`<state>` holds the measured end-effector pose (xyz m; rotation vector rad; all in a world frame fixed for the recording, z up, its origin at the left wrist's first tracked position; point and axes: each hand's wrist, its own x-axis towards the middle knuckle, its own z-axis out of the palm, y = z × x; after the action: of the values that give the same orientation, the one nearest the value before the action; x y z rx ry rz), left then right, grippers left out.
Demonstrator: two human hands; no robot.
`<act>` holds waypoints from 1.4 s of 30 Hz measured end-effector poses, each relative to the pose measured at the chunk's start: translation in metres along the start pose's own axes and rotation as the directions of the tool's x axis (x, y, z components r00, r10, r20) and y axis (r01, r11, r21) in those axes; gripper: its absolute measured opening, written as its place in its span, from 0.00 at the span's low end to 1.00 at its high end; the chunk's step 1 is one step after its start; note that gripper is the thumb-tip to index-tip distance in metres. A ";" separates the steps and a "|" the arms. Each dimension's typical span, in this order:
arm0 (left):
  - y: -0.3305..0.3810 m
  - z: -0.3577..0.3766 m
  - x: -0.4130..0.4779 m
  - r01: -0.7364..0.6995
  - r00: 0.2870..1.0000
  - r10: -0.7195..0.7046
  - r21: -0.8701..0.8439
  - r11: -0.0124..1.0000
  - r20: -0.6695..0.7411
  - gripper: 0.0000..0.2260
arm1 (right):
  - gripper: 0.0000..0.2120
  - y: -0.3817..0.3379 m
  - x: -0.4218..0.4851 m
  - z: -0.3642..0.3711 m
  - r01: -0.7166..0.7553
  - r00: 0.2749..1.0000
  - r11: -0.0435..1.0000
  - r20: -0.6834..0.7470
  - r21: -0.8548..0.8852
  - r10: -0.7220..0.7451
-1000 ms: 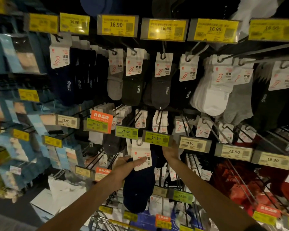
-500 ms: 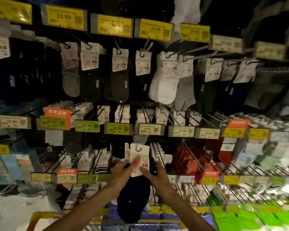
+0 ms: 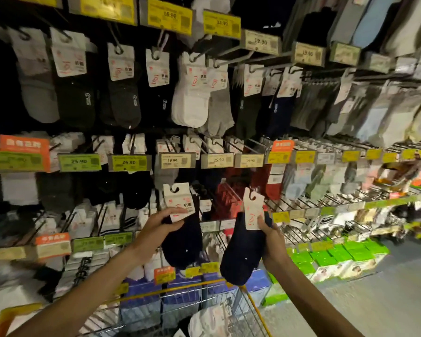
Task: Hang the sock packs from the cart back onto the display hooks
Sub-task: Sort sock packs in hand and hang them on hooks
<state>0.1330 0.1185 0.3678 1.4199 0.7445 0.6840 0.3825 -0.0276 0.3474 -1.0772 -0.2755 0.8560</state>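
My left hand [image 3: 159,226] grips a dark navy sock pack [image 3: 182,242] just below its white header card, in front of the lower rows of the display. My right hand [image 3: 269,235] grips a second dark navy sock pack [image 3: 241,254] by its white card, tilted to the right. The two packs are held apart, side by side, above the wire cart [image 3: 180,302]. Neither card's hole is on a hook. Display hooks [image 3: 231,193] with hanging sock packs fill the wall behind.
Price tags in yellow and green [image 3: 129,162] front each hook row. White sock packs [image 3: 212,322] lie inside the cart. Green boxes [image 3: 336,257] are stacked on the low shelf at the right, beside the grey aisle floor [image 3: 374,300].
The view swung right. My right hand came down from the hook row to the pack and now holds a second navy pack, drawn away to the right of the first.
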 end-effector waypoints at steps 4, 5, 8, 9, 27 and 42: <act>-0.011 0.008 0.002 0.111 0.987 -0.096 -0.116 0.987 0.125 0.19 | 0.17 0.001 0.000 -0.029 -0.085 0.995 0.996 0.063 0.035 0.083; -0.014 0.011 0.006 0.145 0.983 -0.124 -0.154 0.977 0.138 0.22 | 0.18 0.002 0.002 -0.033 -0.107 0.992 0.994 0.071 0.022 0.105; -0.021 0.021 0.022 0.246 0.969 -0.224 -0.334 0.910 0.104 0.34 | 0.20 0.004 0.013 -0.037 -0.161 0.979 0.987 0.128 0.001 0.160; -0.023 0.023 0.027 0.268 0.963 -0.252 -0.369 0.890 0.091 0.37 | 0.20 0.005 0.019 -0.038 -0.170 0.975 0.985 0.145 0.002 0.168; -0.030 0.033 0.073 0.332 0.916 -0.396 -0.440 0.834 -0.060 0.26 | 0.12 0.009 0.151 0.039 0.028 0.941 0.953 0.331 -0.302 0.077; -0.019 0.027 0.070 0.160 0.959 -0.249 -0.468 0.869 -0.135 0.16 | 0.16 0.000 0.165 0.070 0.009 0.840 0.954 0.520 -0.301 0.156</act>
<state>0.1966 0.1565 0.3455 0.8396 0.8094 0.7741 0.4506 0.1384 0.3480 -1.1046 -0.8647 1.2122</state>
